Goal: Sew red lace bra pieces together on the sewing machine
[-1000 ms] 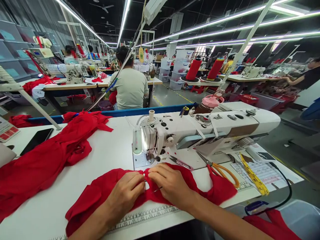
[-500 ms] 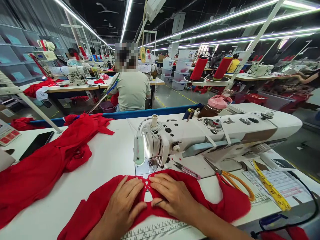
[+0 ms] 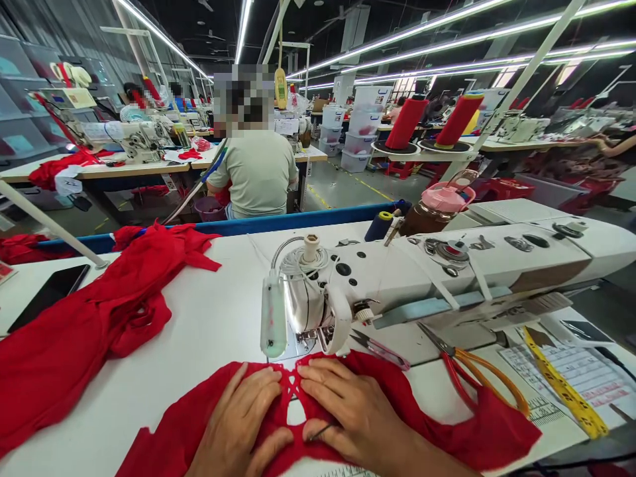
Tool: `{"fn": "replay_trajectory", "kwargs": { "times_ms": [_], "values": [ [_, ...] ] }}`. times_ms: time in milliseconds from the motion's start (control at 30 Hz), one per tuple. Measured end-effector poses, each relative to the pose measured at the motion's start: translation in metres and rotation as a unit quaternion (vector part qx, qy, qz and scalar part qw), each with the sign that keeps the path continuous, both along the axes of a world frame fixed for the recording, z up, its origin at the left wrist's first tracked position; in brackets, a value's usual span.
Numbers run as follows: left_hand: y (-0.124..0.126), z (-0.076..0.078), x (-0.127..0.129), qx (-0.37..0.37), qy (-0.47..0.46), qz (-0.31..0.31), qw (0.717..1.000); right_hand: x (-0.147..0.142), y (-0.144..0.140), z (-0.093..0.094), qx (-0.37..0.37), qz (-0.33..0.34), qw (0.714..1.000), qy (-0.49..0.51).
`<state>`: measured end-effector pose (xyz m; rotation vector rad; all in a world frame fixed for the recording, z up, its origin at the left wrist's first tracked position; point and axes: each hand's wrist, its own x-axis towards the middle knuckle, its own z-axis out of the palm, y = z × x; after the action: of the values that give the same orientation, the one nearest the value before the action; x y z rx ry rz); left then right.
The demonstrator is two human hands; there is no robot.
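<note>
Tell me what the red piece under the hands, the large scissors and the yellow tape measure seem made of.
Red piece: soft, matte fabric, judging by its folds; weave unclear.
Large scissors: greyish, shiny blades look metal; smooth orange handle may be plastic.
Yellow tape measure: thin, smooth, printed strip, probably plastic or coated cloth.

Both hands [image 3: 241, 417] [image 3: 350, 411] palm-down, side by side

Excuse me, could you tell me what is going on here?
A person's left hand and right hand rest on red fabric, one on each side of its crossed strips. The right hand also holds a thin dark tool. The fabric lies on the white table in front of the sewing machine.
</note>
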<state>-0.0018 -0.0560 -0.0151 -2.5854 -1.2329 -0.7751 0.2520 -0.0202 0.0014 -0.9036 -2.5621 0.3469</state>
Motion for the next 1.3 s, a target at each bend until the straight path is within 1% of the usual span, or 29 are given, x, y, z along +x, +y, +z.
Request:
{"fn": "replay_trajectory", "kwargs": {
  "times_ms": [200, 400, 533, 633, 900, 1133, 1300],
  "values": [
    [0.0038, -0.0008, 0.0007, 0.035, -0.017, -0.014, 0.999, 0.0000, -0.0004, 0.0011, 0.003, -0.007, 1.000, -0.004],
    [0.0084, 0.0019, 0.0020, 0.070, 0.047, -0.009, 0.996, -0.0003, 0.0002, 0.0031, 0.018, -0.006, 1.000, -0.006],
    [0.0096, 0.0042, 0.0040, 0.084, 0.054, -0.005, 0.995, -0.0002, -0.0010, 0.0055, 0.021, -0.013, 0.999, -0.021],
    [0.0097, 0.0057, 0.0044, 0.087, 0.050, -0.005, 0.995, 0.0004, -0.0014, 0.0050, 0.018, -0.007, 0.999, -0.031],
    [0.0101, 0.0045, 0.0039, 0.074, 0.028, -0.021, 0.997, -0.0006, -0.0028, 0.0012, 0.013, -0.027, 0.999, -0.032],
    [0.0089, 0.0048, 0.0033, 0.091, 0.025, -0.022, 0.995, -0.0017, -0.0008, 0.0010, 0.017, -0.022, 0.999, -0.027],
    [0.0084, 0.0052, 0.0033, 0.084, 0.032, -0.012, 0.996, -0.0015, -0.0024, 0.0008, 0.019, -0.025, 0.999, -0.024]
  ]
}}
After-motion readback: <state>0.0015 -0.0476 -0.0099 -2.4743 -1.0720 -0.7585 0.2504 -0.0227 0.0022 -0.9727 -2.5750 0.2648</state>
